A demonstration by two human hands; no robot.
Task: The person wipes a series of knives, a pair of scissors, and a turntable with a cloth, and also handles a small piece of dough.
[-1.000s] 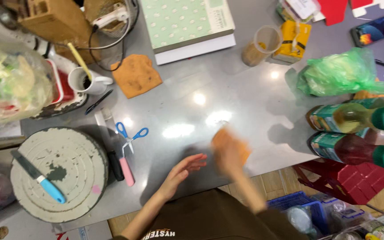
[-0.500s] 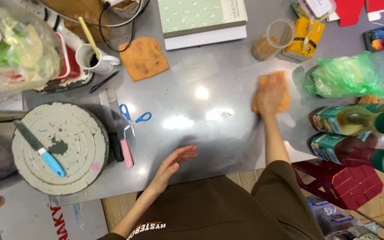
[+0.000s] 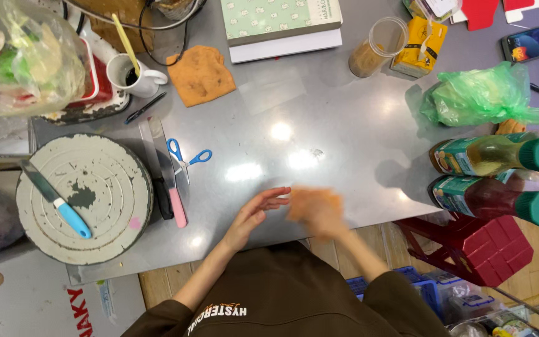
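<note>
My right hand (image 3: 319,212) lies blurred at the near edge of the grey metal bench (image 3: 344,125), pressed down on a small orange cleaning cloth (image 3: 310,201) that shows around my fingers; the blur keeps me from telling how tightly I grip it. My left hand (image 3: 254,215) rests just beside it, open and flat, fingers stretched toward the cloth and close to touching it, holding nothing. To my left, a pair of blue-handled scissors (image 3: 185,157) lies on the bench, and next to it a long flat blade with a pink handle (image 3: 168,181). Further left stands a round grey turntable with flaking white surface (image 3: 104,187), with a blue-handled spatula (image 3: 57,201) lying across it. At the far side a second orange cloth (image 3: 202,76) lies crumpled near a white mug with a yellow stick in it (image 3: 131,70), and a pale green book (image 3: 282,22) sits beyond. On my right, a crumpled green plastic bag (image 3: 481,97) and two bottles with green caps (image 3: 500,178) lie on their sides, well apart from my hands.
</note>
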